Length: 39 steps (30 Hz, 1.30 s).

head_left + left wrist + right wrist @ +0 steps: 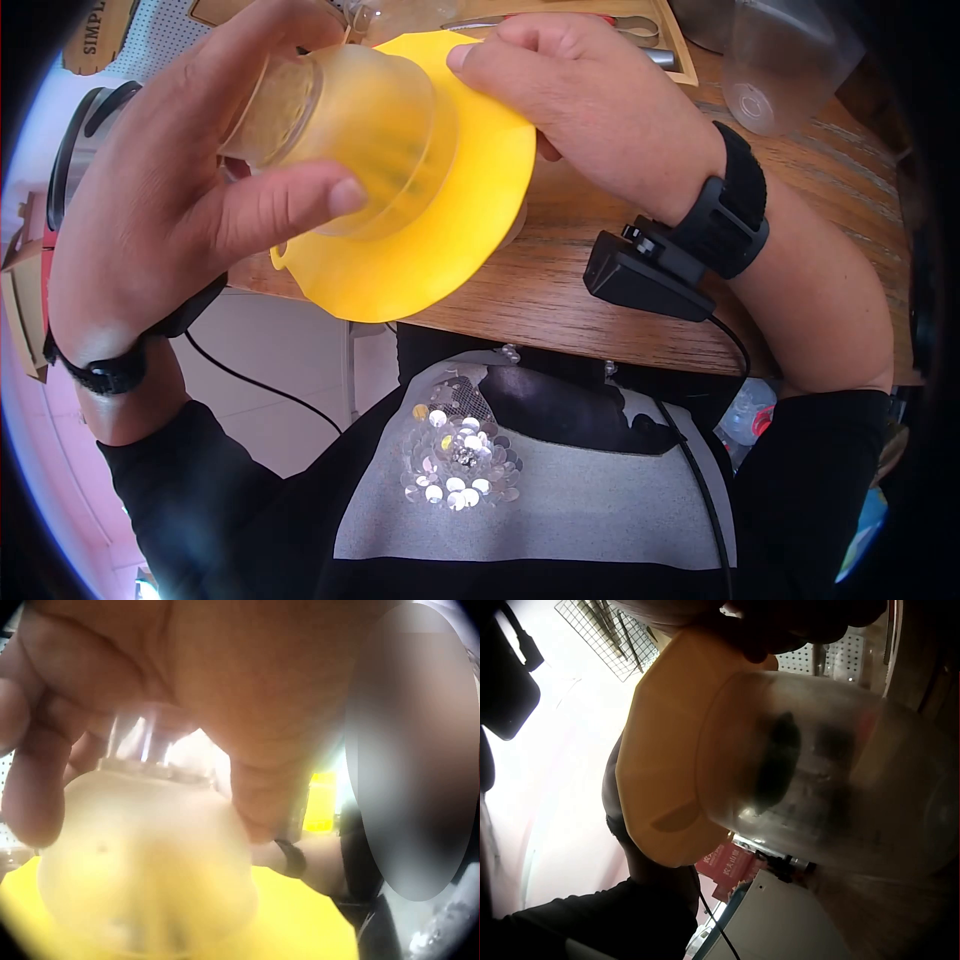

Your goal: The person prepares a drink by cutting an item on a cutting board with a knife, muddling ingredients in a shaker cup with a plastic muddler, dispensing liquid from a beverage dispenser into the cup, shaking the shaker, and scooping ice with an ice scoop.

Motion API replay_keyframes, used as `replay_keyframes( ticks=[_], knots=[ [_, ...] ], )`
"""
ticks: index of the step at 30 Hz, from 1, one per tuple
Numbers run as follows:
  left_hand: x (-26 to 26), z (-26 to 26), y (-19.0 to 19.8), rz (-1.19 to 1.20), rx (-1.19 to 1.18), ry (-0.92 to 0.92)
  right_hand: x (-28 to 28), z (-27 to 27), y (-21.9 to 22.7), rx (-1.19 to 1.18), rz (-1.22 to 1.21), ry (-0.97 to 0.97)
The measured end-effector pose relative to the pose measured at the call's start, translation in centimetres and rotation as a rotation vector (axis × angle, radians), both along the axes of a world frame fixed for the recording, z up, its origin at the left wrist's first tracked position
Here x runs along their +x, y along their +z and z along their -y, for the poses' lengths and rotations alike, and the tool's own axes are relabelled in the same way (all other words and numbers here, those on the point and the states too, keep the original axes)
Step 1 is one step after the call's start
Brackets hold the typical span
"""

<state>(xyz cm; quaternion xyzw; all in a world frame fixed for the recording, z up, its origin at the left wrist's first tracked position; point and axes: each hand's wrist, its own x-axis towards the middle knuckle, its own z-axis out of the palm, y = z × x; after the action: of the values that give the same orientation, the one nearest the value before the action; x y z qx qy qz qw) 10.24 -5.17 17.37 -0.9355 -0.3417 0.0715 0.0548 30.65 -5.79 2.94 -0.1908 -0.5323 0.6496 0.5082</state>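
Note:
A round yellow disc (390, 285) with a wide flat brim is held up over the near edge of the table. From its upper face rises a frosted translucent dome (385, 115) with a clear narrower neck. My left hand (180, 190) holds this dome, thumb on the near side and fingers on the far side. At the disc's far right edge, my right hand (600, 105) pinches the brim, its thumb on top. The right wrist view shows a clear container (870, 780) on the disc's other side, with something dark green (780, 761) visible through its wall.
A wooden table (640, 325) lies under the hands. At its back right stands a clear plastic cup (785, 80), beside a wooden tray (685, 50) with metal tools. A bottle with a red cap (762, 420) sits below the table edge at right.

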Motion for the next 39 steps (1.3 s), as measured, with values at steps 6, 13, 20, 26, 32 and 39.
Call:
replay_keyframes(
  ticks=[6, 13, 20, 26, 32, 39],
  knots=[
    [0.3, -0.2, 0.5, -0.019, -0.042, -0.123, 1.0, 0.6, 1.4, -0.082, 0.142, 0.004],
    [0.0, -0.2, 0.9, 0.161, -0.115, -0.029, 0.7, 0.3, 0.8, -0.050, 0.127, -0.021],
    [0.0, -0.2, 0.8, 0.059, -0.243, 0.067, 0.5, 0.4, 0.6, -0.081, 0.089, -0.024],
    [0.1, -1.2, 1.1, -0.063, -0.111, -0.341, 0.5, 0.7, 1.0, -0.113, 0.230, -0.086],
    [0.3, 0.1, 0.3, -0.050, -0.026, 0.020, -0.4, 0.4, 2.0, -0.192, 0.303, -0.125],
    [0.1, -0.5, 0.7, -0.128, 0.013, -0.254, 0.6, 0.8, 1.3, -0.048, 0.145, -0.038]
  ],
)
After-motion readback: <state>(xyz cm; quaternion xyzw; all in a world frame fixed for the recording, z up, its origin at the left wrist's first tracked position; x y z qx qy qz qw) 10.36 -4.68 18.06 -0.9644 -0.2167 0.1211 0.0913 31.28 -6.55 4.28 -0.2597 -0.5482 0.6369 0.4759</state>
